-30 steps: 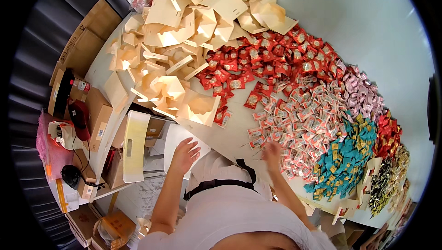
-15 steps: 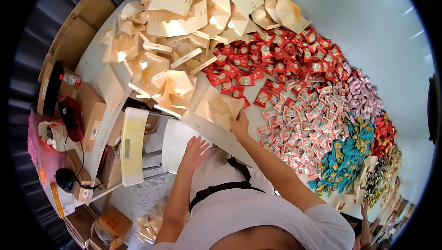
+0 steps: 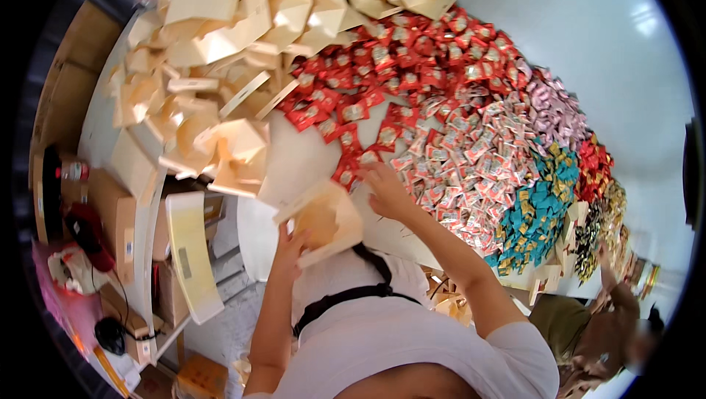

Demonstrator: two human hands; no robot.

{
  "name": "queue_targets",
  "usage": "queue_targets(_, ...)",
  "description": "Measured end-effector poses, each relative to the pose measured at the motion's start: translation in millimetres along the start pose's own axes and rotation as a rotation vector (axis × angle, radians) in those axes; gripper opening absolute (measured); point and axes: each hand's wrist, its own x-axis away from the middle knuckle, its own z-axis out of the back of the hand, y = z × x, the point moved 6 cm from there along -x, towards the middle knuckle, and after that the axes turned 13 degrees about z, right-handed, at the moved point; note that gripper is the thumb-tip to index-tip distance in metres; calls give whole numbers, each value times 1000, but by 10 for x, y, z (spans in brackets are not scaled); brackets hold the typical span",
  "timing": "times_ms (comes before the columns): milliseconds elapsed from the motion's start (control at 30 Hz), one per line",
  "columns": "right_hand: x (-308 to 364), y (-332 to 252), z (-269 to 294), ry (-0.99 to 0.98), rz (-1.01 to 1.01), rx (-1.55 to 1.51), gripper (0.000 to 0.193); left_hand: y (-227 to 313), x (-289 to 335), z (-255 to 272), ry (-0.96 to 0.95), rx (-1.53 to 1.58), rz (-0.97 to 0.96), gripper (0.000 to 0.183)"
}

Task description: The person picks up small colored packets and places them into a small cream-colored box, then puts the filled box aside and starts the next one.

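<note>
My left hand (image 3: 293, 243) grips the near left side of a cream-coloured open cardboard box (image 3: 346, 216), with its thumb and fingers on the rim. The box is tilted in front of my waist, and its inside looks bare. To its right, my right hand (image 3: 387, 191) reaches over the table to the near end of the pile of red snack packets (image 3: 401, 57). Its fingertips meet the closest red packets, but blur hides whether they grip one. Right beside this hand lies a heap of small white-and-red packets (image 3: 471, 164).
Many cream boxes (image 3: 243, 152) are heaped at the far left of the table. Beyond the white packets lie pink (image 3: 555, 108), teal-and-gold (image 3: 537, 215) and red-gold packets (image 3: 592, 167). A yellowish stool (image 3: 193, 255) stands left. Another person (image 3: 599, 325) is at the lower right.
My left hand has gone from holding nothing to gripping the box, which is now nearer my body. My right hand has let go of the box and moved to the red packets.
</note>
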Motion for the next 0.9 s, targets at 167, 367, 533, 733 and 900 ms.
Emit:
queue_targets(167, -339, 464, -452, -263, 111, 402, 34, 100, 236, 41, -57, 105, -3, 64)
queue_targets(367, -169, 949, 191, 354, -451, -218, 39, 235, 80, -212, -93, 64, 39, 59)
queue_targets(533, 616, 1835, 1292, 1419, -834, -1115, 38, 361, -134, -568, -142, -13, 92, 55)
queue_targets(733, 782, 2874, 1659, 1406, -1158, -78, 43, 525, -278, -892, -126, -82, 139, 51)
queue_targets(900, 409, 3271, 1760, 1331, -1389, 45, 66, 602, -123, -676, -57, -111, 68, 48)
